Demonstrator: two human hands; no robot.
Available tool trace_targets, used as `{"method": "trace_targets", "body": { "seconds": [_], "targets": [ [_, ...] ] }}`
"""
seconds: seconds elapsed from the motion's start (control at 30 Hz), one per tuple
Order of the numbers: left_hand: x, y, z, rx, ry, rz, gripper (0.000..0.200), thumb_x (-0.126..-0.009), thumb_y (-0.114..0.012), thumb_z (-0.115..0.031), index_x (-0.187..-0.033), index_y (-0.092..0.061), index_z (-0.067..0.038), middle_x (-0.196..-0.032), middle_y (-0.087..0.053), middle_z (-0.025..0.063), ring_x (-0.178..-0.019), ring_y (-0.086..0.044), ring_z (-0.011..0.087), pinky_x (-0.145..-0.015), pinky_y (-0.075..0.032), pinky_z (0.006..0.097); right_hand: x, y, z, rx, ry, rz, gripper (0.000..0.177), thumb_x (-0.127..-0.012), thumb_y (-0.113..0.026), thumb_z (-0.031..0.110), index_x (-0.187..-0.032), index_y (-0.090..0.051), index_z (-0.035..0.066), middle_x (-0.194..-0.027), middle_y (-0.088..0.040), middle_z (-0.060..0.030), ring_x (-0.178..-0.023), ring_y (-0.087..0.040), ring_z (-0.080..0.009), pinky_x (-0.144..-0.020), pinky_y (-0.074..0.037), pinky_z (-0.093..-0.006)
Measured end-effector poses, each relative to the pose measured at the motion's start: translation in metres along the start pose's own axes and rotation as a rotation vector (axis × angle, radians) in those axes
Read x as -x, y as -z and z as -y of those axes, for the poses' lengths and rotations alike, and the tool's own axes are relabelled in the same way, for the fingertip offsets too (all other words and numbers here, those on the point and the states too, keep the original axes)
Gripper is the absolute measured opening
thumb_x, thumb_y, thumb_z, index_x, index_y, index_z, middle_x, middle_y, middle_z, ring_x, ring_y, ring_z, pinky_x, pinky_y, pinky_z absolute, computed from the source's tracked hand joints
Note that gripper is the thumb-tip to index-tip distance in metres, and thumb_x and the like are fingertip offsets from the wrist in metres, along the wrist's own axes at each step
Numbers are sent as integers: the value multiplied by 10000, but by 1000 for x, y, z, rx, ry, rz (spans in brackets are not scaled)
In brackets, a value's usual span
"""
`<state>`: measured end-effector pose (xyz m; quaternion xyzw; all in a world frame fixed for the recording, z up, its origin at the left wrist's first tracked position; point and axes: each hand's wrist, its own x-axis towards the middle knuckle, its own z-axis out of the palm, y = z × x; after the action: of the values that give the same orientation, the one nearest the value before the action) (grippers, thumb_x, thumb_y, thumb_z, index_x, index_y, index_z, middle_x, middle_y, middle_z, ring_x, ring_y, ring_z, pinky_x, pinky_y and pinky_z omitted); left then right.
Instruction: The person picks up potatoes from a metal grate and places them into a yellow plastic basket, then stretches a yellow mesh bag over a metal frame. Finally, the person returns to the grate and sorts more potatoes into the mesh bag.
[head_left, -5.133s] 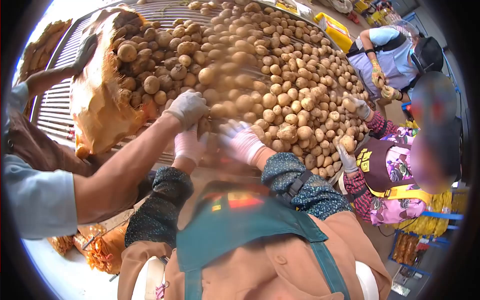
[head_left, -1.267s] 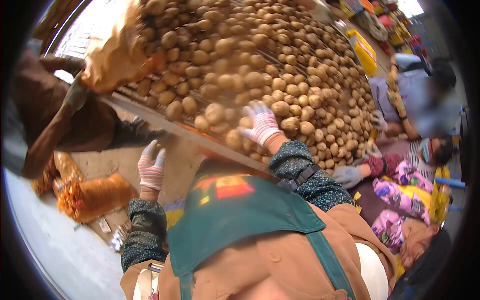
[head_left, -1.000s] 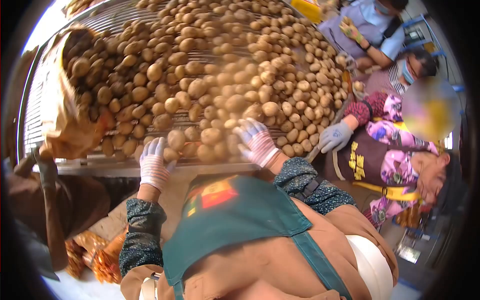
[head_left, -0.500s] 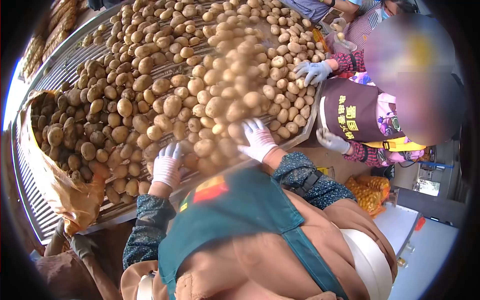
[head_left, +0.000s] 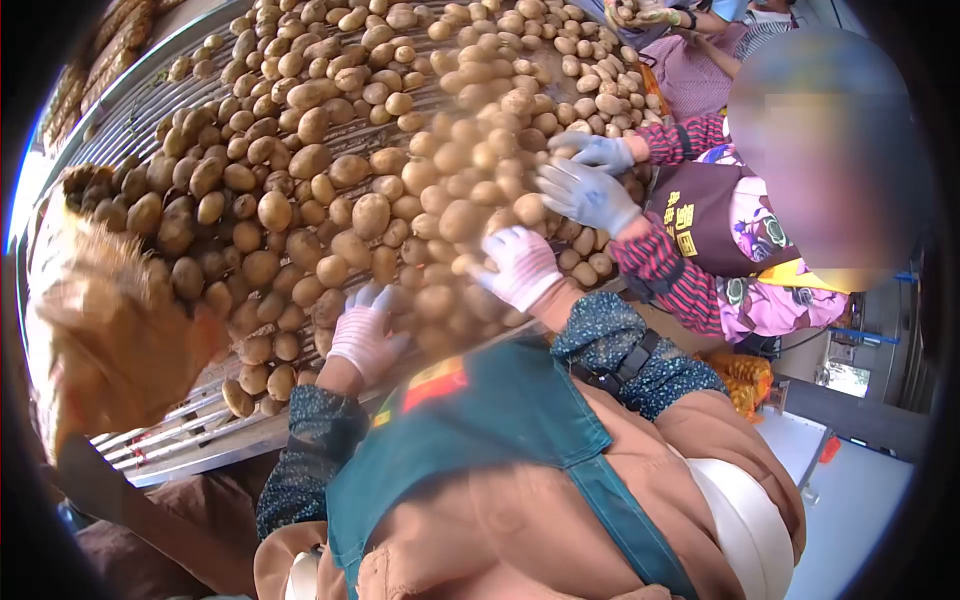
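Pale potatoes (head_left: 350,250) are spread over a slatted metal table (head_left: 215,415). My left hand (head_left: 367,338), in a white and pink striped glove with bluish fingertips, rests at the near edge of the pile, fingers stretched out against potatoes. To its right, my right hand (head_left: 522,266) wears a similar glove and reaches over the pile. Its thumb and fingers are apart, beside a small potato (head_left: 465,264); I see nothing held in it. A blurred smear covers the potatoes between my hands.
Across the right corner, a co-worker's blue-gloved hands (head_left: 590,190) reach over the potatoes. At left, a tan sack (head_left: 120,330) lies open-mouthed on the table, with darker potatoes beside it. Another person's hands (head_left: 645,14) show at the top. Filled net bags (head_left: 742,385) stand at right.
My left hand has shifted right and my right hand's fingers have bent more. The co-worker's hands have come together over the potatoes. At left, the sack has been lifted and tipped further over the table.
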<state>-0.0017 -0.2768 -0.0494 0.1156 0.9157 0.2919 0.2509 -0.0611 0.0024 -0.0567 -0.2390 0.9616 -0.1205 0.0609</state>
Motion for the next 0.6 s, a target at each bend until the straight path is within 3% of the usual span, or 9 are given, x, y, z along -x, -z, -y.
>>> {"method": "trace_targets", "body": {
  "seconds": [0.03,0.1,0.17,0.27,0.37,0.6],
  "targets": [
    [4,3,-3,22,11,30,773,-716,-787,-294,-1376,-491,-24,-1358,-486,253,-1233,-473,456,-1043,-434,492,-9,4,12,0,77,-99,312,-870,-654,422,-946,-615,121,-944,-631,-91,-894,-614,-264,-805,-503,-397],
    [12,-2,0,-7,9,19,785,-722,-779,-337,-1381,-485,-27,-1335,-495,255,-1224,-475,456,-1043,-436,483,-36,-9,35,-39,234,-207,183,-861,-643,310,-923,-658,139,-982,-639,-68,-991,-603,-262,-827,-490,-420],
    [15,-11,7,-48,-30,-16,789,-724,-779,-342,-1383,-482,-27,-1331,-497,257,-1216,-478,458,-1043,-436,478,-67,-18,58,216,233,15,150,-860,-631,269,-929,-691,150,-1011,-646,-52,-1037,-597,-249,-872,-466,-416],
    [25,-16,14,10,-33,-85,765,-753,-772,-359,-1375,-484,-17,-1351,-500,258,-1237,-482,451,-1048,-432,474,-87,-23,66,387,280,168,163,-861,-623,244,-969,-715,165,-1038,-650,-38,-1053,-597,-231,-916,-437,-397],
    [34,-7,6,63,-10,-103,686,-792,-747,-335,-1350,-512,-12,-1332,-540,241,-1246,-497,428,-1044,-434,464,-85,-22,63,410,342,186,168,-862,-619,227,-973,-731,167,-1035,-653,-32,-1054,-597,-226,-933,-424,-394],
    [40,-6,-9,-26,53,-268,561,-826,-720,-254,-1308,-560,-16,-1188,-635,208,-1140,-584,390,-1007,-460,452,-94,-24,65,328,248,208,177,-848,-635,230,-959,-742,143,-1015,-674,-44,-1033,-614,-238,-861,-473,-403]
  ]
}}
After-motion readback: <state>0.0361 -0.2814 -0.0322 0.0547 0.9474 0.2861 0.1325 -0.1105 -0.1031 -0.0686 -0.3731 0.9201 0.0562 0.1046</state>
